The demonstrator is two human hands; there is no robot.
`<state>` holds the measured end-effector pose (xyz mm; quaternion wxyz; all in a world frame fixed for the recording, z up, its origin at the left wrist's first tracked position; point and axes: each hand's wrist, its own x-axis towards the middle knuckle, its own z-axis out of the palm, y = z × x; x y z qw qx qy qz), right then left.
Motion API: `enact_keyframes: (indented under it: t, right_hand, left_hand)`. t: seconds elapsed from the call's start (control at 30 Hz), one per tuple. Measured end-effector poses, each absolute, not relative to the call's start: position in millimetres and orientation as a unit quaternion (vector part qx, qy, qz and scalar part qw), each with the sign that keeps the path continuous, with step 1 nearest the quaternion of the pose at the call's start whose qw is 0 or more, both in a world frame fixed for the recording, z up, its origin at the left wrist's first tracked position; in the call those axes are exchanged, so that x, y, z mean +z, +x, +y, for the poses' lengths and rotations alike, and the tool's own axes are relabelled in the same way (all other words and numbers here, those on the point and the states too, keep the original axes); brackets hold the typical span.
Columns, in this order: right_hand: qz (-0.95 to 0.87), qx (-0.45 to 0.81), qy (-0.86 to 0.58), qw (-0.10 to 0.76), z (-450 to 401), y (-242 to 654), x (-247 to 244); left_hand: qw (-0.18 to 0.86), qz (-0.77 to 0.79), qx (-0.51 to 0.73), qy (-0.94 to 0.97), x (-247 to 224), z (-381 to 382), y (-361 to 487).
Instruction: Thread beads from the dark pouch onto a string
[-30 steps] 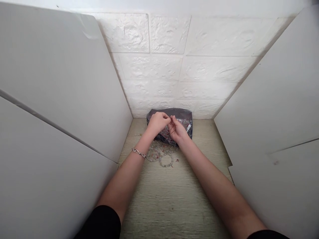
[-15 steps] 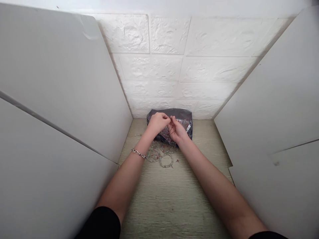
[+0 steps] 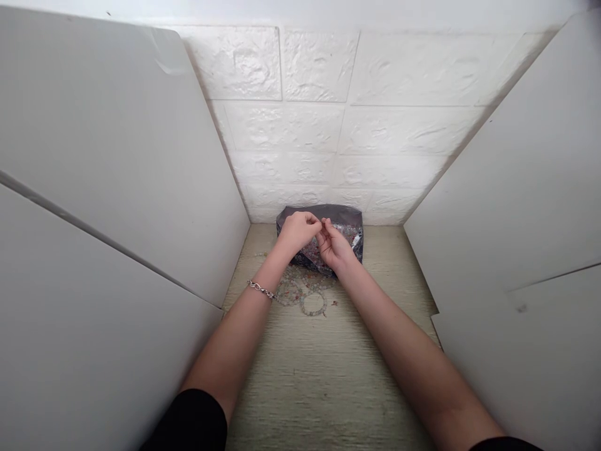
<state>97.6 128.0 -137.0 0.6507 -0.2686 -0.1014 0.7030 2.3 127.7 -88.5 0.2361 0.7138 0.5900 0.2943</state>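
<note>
Over a dark plastic bag (image 3: 345, 214) full of small coloured beads, my two hands meet with their fingertips almost touching. My left hand (image 3: 299, 230) is closed in a pinch, palm down; what it pinches is too small to make out. Turned palm inward, my right hand (image 3: 334, 245) has its thumb and fingers curled together at the same spot, and anything between them cannot be told. Just below the hands, a ring-shaped beaded bracelet (image 3: 313, 304) lies on the wood-grain surface, beside a heap of beaded strands (image 3: 288, 291).
A white brick-patterned wall (image 3: 300, 125) stands right behind the bag. Pale panels close in on the left (image 3: 117, 144) and right (image 3: 507, 207). A tiny reddish piece (image 3: 334, 303) lies right of the bracelet. A chain bracelet (image 3: 261, 289) circles my left wrist.
Almost nothing differs. Both hands keep their place and pinch above the bag, with at most a very slight shift of the right fingers.
</note>
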Motion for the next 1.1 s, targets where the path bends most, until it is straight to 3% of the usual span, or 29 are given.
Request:
enact_keyframes:
  t: [1.1]
  right_hand:
    - [-0.116, 0.704, -0.249, 0.654, 127.3, 96.0, -139.6]
  left_hand:
    - [0.214, 0.586, 0.293, 0.724, -94.6, 130.0, 2.0]
